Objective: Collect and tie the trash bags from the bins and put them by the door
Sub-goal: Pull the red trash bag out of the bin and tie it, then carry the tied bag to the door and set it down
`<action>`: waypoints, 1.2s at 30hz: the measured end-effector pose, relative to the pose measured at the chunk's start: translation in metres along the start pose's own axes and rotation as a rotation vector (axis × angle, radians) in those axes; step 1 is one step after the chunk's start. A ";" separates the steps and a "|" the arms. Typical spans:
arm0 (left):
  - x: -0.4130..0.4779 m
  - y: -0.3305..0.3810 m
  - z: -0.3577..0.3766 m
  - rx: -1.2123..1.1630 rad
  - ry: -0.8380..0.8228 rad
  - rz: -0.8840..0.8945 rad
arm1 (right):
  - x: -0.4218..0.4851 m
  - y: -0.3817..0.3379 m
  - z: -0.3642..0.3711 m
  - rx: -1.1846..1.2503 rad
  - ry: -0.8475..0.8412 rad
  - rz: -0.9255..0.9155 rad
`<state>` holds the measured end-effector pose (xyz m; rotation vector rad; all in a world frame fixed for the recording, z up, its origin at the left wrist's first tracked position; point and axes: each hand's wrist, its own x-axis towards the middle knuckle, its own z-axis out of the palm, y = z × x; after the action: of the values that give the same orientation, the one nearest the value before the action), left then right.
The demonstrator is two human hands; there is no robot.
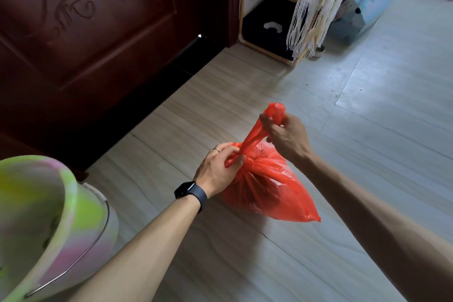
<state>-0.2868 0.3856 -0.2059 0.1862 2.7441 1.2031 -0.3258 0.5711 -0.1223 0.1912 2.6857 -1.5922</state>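
A full red trash bag [272, 191] sits on the pale tiled floor in the middle of the view. My left hand [220, 169], with a ring and a dark watch on the wrist, grips the gathered neck of the bag where it bunches together. My right hand [286, 135] holds the twisted upper end of the bag and pulls it up and to the right, the red tip sticking out above the fingers. The dark carved wooden door [85, 27] stands at the upper left, a short way beyond the bag.
A green and pink plastic bucket [36, 223] with a wire handle stands at the lower left, close to my left forearm. A wooden rack [267, 39] with a black bin and a lace cloth stands beside the door. Boxes lie at the upper right.
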 end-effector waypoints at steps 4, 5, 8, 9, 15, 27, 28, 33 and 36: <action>0.004 0.002 -0.024 -0.096 -0.011 -0.085 | 0.004 0.003 -0.006 0.034 0.009 -0.004; 0.005 0.002 -0.030 -0.056 -0.042 -0.140 | 0.004 0.000 -0.007 0.051 0.008 0.000; 0.001 0.005 -0.050 0.149 -0.187 -0.242 | -0.002 -0.020 -0.014 0.032 -0.004 0.044; -0.003 0.015 -0.062 0.199 -0.237 -0.268 | -0.008 -0.030 -0.020 -0.013 -0.007 0.084; -0.024 0.149 -0.152 0.304 -0.331 -0.302 | -0.057 -0.127 -0.117 -0.097 -0.010 0.305; -0.021 0.607 -0.337 0.425 -0.439 0.044 | -0.156 -0.436 -0.494 -0.230 -0.012 0.330; -0.020 0.645 -0.344 0.417 -0.447 0.077 | -0.163 -0.455 -0.528 -0.234 0.013 0.315; 0.012 0.804 -0.345 0.394 -0.415 0.255 | -0.183 -0.505 -0.683 -0.229 0.172 0.208; 0.035 0.883 -0.326 0.409 -0.412 0.370 | -0.191 -0.503 -0.761 -0.223 0.307 0.206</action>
<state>-0.3287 0.7509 0.6616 0.9073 2.6019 0.5524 -0.1541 0.9797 0.6982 0.7353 2.9182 -1.2867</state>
